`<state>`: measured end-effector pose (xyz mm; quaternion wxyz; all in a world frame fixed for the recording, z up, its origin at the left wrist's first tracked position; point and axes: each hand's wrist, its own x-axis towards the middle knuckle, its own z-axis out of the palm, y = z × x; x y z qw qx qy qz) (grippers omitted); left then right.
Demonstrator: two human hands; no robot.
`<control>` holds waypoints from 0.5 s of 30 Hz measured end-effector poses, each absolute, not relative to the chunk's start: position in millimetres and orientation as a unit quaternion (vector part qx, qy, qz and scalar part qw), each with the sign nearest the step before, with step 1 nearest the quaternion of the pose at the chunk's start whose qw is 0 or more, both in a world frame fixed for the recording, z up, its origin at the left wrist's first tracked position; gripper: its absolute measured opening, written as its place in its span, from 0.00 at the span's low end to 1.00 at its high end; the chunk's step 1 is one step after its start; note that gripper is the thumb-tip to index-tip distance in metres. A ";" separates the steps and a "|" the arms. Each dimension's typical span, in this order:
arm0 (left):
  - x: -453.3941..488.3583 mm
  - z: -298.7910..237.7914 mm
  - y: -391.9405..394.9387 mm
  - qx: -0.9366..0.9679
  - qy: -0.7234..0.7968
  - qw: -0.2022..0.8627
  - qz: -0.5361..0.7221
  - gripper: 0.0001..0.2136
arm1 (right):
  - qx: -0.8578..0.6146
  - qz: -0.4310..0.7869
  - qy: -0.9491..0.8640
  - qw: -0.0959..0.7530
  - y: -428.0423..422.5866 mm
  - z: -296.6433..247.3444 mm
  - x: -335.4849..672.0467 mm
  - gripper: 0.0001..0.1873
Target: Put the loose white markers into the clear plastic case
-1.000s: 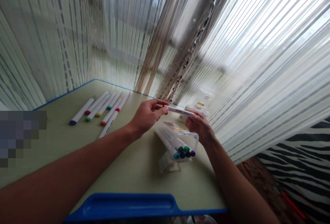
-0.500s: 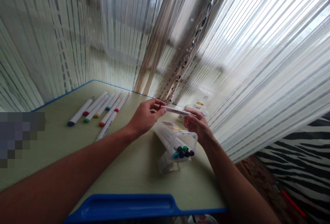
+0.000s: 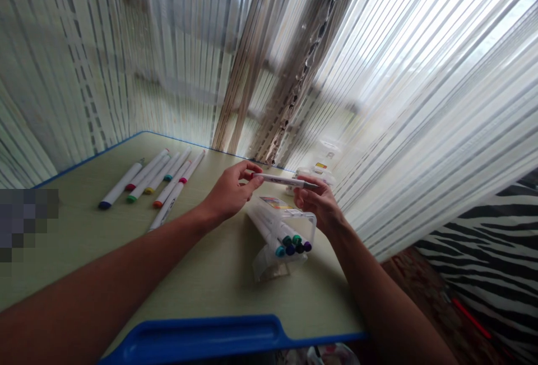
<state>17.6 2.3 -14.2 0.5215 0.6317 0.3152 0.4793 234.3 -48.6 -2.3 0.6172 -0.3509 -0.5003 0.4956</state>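
While left and right fingers (image 3: pixel 254 183) pinch one marker (image 3: pixel 277 180), a case (image 3: pixel 275 203) (clear) holds others (image 3: pixel 296 239).

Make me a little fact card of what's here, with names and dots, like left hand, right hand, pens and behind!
Left hand: pinching the white marker near its red end
Right hand: at the marker's grey end; grip firmness unclear
Clear case: below the hands in the picture, with markers inside, showing blue, green and purple ends
Loose markers: lying left of the hands, coloured ends
Table: pale top, blue edge
Behind: string curtain
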 end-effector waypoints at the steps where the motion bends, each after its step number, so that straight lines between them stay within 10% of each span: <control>1: 17.7 -14.2 2.1 0.631 0.316 0.522 0.480 0.09 | -0.350 0.497 -0.500 0.617 -48.9 -1.8 233.8 0.18; 15: 17.2 -11.9 0.8 0.627 0.319 0.514 0.490 0.10 | -0.370 0.477 -0.492 0.628 -48.0 -2.7 233.2 0.17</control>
